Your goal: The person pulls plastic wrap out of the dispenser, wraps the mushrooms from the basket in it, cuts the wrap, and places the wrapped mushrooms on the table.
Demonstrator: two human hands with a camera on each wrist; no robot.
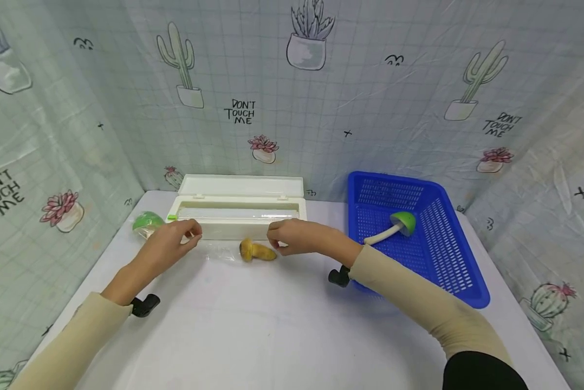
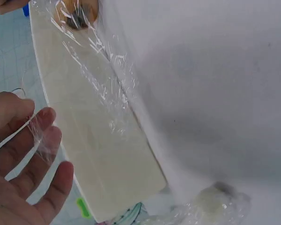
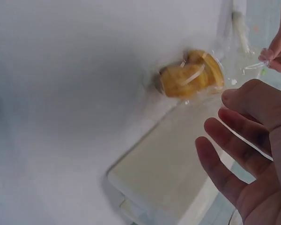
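Observation:
A sheet of cling film stretches between my two hands in front of a white cling film dispenser box with its lid up. My left hand pinches the film's edge between thumb and fingers near the box's left end. My right hand has thumb and forefinger together at the film's other side, near the box's right end; the film there is hard to see. Behind or under the film, a yellow-brown mushroom lies on the table between the hands.
A green-capped mushroom wrapped in film lies left of the box. On the right stands a blue plastic basket, holding another green-capped mushroom. A patterned curtain closes off the white table's back and sides.

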